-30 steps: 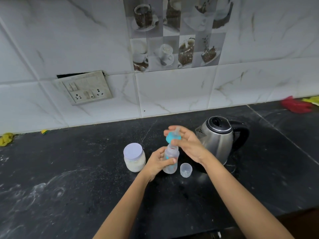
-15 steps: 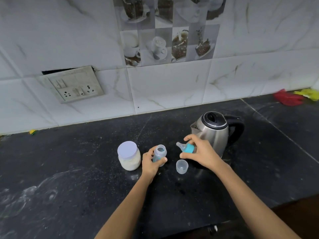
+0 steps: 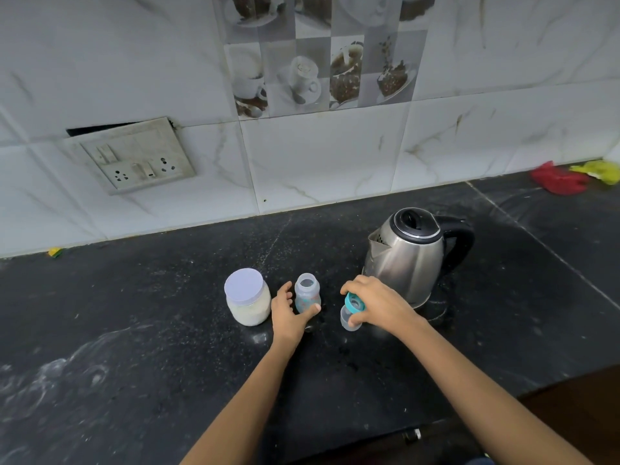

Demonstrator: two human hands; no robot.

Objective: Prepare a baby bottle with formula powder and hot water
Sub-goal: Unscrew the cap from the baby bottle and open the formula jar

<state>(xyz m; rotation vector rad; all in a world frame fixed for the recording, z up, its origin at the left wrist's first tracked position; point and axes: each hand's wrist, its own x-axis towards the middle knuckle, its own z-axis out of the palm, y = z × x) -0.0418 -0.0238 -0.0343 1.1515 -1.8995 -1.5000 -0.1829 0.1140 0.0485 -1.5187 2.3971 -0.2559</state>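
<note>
Head view: bottle point(image 3: 307, 293) uncapped; left hand point(image 3: 290, 313) loose-fingered beside it; right hand point(image 3: 379, 307) pinches teal nipple ring point(image 3: 354, 302). Powder jar point(image 3: 247, 297) lidded, kettle point(image 3: 412, 253) untouched: filling left.

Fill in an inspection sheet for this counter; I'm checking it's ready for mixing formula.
Surface: black counter, white smears at left.
Job's things: bottle upright, open; jar lidded; kettle lid shut; cap under the teat.
Clutter: red cloth, yellow cloth far right; yellow scrap by wall.
Grippers: left hand open beside bottle; right hand grips teat.
Cables: nothing seen.
Surroundings: tiled wall, socket plate hanging loose.
</note>
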